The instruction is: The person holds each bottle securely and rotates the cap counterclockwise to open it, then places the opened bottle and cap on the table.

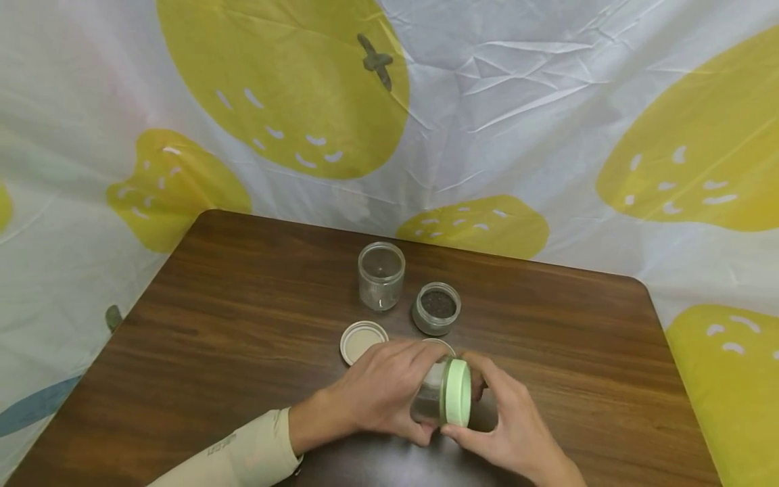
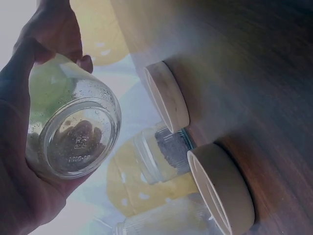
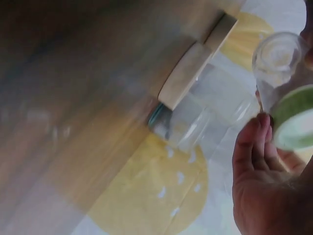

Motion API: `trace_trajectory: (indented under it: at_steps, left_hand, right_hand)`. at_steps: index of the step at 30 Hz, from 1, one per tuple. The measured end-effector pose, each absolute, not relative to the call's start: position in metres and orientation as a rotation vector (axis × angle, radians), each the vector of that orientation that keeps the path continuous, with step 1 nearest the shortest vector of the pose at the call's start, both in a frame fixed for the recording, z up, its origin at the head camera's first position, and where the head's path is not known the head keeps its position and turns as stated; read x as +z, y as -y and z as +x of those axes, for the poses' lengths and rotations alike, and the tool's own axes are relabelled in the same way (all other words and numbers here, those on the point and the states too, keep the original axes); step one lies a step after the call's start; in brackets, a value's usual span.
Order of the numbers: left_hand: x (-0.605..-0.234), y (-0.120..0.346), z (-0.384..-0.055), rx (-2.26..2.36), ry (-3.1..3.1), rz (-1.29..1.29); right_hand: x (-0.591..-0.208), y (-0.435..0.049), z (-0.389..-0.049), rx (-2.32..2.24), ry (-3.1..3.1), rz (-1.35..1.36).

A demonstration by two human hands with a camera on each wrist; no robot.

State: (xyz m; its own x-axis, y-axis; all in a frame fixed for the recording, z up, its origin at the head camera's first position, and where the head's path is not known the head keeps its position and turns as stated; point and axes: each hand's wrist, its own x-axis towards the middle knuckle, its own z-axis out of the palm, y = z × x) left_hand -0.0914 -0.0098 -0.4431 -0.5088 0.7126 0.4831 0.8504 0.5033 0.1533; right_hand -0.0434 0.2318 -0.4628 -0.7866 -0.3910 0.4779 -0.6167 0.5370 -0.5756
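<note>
A clear glass jar [image 1: 431, 393] lies sideways in the air above the table, gripped around its body by my left hand [image 1: 385, 387]. Its embossed base [image 2: 78, 142] shows in the left wrist view, with droplets on the glass. A pale green lid [image 1: 458, 393] sits on the jar's mouth end, facing right. My right hand [image 1: 514, 423] holds that lid by its rim, thumb below and fingers on the far side. The right wrist view shows the fingertips [image 3: 264, 120] at the green lid's edge.
Behind my hands stand a taller clear jar [image 1: 381, 277] without a lid and a short jar [image 1: 437, 310] with dark grains inside. Two beige lids lie nearer, one [image 1: 363, 343] by my left hand, the other [image 1: 441, 347] mostly hidden. A patterned curtain [image 1: 487, 135] hangs behind the table.
</note>
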Motion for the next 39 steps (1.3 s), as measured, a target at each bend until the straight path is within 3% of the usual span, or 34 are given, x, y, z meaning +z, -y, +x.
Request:
trace_trajectory:
  at_steps: [16, 39]
  left_hand:
    - [-0.449, 0.013, -0.095, -0.49, 2.501, -1.283]
    - [-0.451, 0.01, -0.098, -0.553, 2.515, -1.266]
  right_hand:
    - [-0.451, -0.238, -0.047, 1.005, 2.524, 1.03]
    - [-0.451, -0.232, -0.043, 1.143, 2.557, 0.865]
